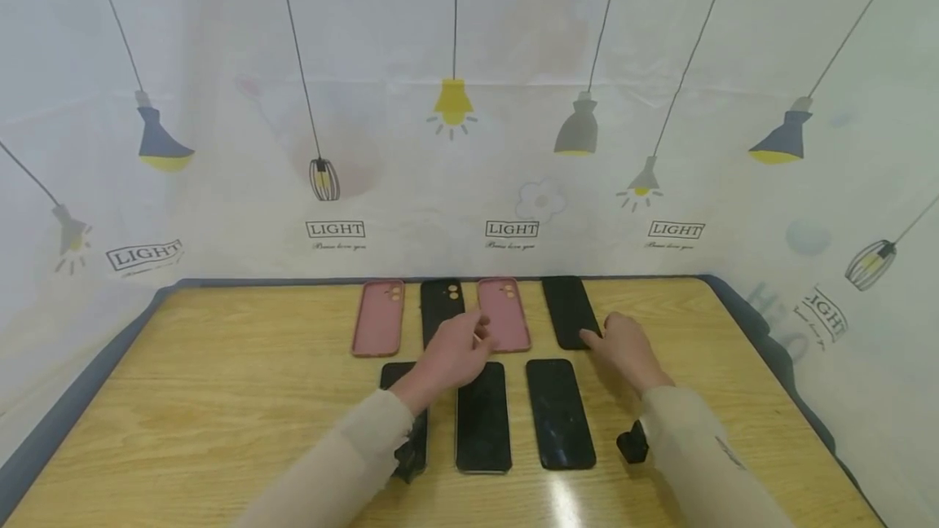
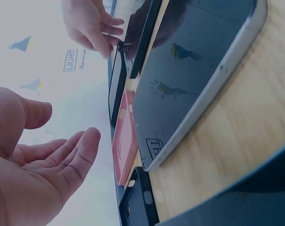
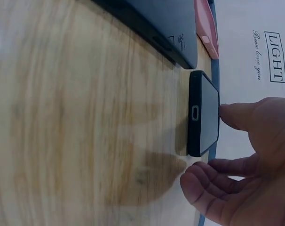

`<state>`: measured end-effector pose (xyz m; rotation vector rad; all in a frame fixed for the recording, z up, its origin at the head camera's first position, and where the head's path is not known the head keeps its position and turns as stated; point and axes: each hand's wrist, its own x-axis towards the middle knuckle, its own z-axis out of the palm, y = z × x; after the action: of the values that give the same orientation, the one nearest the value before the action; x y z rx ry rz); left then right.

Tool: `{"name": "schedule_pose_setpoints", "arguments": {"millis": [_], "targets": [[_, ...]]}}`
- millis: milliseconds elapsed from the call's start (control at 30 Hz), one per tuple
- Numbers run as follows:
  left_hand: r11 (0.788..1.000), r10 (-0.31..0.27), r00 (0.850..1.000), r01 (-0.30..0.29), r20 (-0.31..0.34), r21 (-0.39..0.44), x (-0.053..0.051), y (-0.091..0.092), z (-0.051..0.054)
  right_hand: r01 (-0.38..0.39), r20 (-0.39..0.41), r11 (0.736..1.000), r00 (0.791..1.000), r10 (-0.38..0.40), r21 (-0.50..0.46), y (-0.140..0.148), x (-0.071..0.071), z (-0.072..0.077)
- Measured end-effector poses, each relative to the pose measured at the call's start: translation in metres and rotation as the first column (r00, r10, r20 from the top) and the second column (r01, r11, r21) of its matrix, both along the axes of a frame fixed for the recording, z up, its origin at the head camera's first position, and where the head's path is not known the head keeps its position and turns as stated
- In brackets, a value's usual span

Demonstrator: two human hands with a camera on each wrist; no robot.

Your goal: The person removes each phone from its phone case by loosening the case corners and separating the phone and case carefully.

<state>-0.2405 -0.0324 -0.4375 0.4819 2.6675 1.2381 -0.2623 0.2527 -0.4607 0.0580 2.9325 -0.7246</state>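
Observation:
My left hand point(image 1: 451, 353) hovers with loosely bent fingers over the gap between a black phone case point(image 1: 438, 308) and a pink phone case point(image 1: 504, 316), holding nothing. My right hand point(image 1: 629, 349) is beside a dark phone in a black case point(image 1: 568, 312) at the right end of the back row. In the right wrist view its thumb point(image 3: 236, 115) meets the edge of that cased phone point(image 3: 209, 113); the fingers are spread apart near its corner. Another pink case point(image 1: 377, 320) lies at the row's left end.
In the front row lie a dark phone point(image 1: 561, 414), a second phone point(image 1: 482, 426) and a third one point(image 1: 396, 373), partly hidden by my left arm. They rest on a wooden table point(image 1: 220, 398). A lamp-printed cloth point(image 1: 411, 186) hangs behind and at both sides.

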Motion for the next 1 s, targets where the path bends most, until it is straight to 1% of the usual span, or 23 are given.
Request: {"name": "schedule_pose_setpoints", "arguments": {"millis": [133,333,467,633,833,1000], "targets": [[1.0,-0.019,1.0,0.019,-0.002,0.012,0.004,0.003,-0.001,0.009,0.016,0.999,1.0,-0.009,0.034,-0.006,-0.004,0.001],[0.999,-0.033,0.999,0.033,-0.013,0.027,0.007,0.006,-0.003,0.04,-0.014,0.994,0.999,-0.039,0.104,-0.014,-0.011,-0.005],[0.999,-0.032,0.999,0.032,-0.009,0.029,0.01,0.008,-0.002,0.062,-0.031,0.989,0.998,-0.058,0.136,-0.02,-0.013,-0.008],[0.999,-0.018,1.0,0.018,-0.004,0.033,0.011,0.007,-0.001,0.08,-0.013,0.982,0.997,-0.078,0.17,-0.026,-0.016,-0.007],[1.0,-0.004,1.0,0.004,-0.003,0.027,0.01,0.005,0.0,0.114,0.041,0.987,0.992,-0.119,0.112,-0.023,-0.02,-0.007],[1.0,0.009,1.0,-0.009,0.011,0.019,0.008,0.005,0.001,0.127,0.085,0.99,0.988,-0.132,0.055,-0.017,-0.021,-0.005]]}}
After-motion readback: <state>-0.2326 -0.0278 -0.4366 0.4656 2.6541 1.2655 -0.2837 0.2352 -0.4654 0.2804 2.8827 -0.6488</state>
